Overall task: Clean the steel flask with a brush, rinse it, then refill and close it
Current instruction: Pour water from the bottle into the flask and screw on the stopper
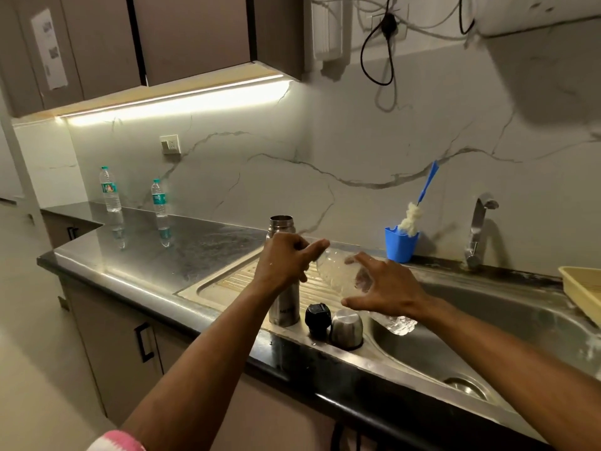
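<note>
Steel flask, tall, uncapped, stands upright on the ribbed metal drainboard left of the sink basin. Left hand wraps its curled fingers round the flask's upper body, forefinger extended toward a clear plastic bottle. Bottle lies tilted across drainboard and basin edge. Right hand is over it, fingers spread apart; whether they grip it cannot be told. Black stopper and steel cup lid, upside down, sit just beside the flask's base. Blue-handled bottle brush leans in a blue plastic cup by the tap.
</note>
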